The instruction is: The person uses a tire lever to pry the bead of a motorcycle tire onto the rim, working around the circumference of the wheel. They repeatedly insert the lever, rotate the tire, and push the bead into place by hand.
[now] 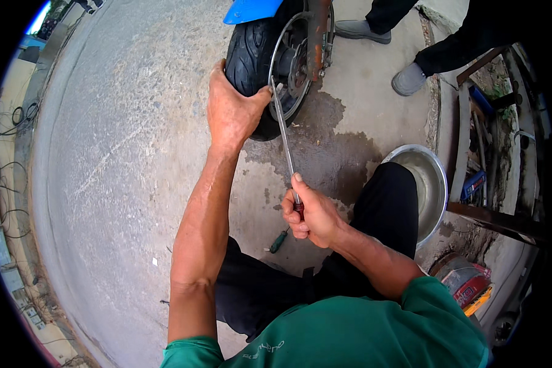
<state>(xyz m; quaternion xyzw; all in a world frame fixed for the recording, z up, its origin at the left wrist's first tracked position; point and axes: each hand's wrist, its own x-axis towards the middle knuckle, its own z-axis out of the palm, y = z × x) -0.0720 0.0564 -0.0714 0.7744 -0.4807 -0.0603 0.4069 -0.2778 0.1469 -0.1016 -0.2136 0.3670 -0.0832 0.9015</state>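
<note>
A small black scooter tyre (251, 58) on a metal rim (291, 67) stands ahead of me, under a blue mudguard (251, 9). My left hand (230, 110) presses flat against the tyre's near side. In my right hand (310, 214) is the red handle of a long metal screwdriver (284, 138), its shaft running up to the tyre's edge by the rim, beside my left thumb. Its tip is hidden there.
A green-handled screwdriver (279, 241) lies on the concrete by my knee. A steel basin (426, 184) sits to my right, next to a metal rack (494, 214) of tools. Another person's grey shoes (408, 78) stand behind the wheel. A wet patch (337, 144) spreads under it.
</note>
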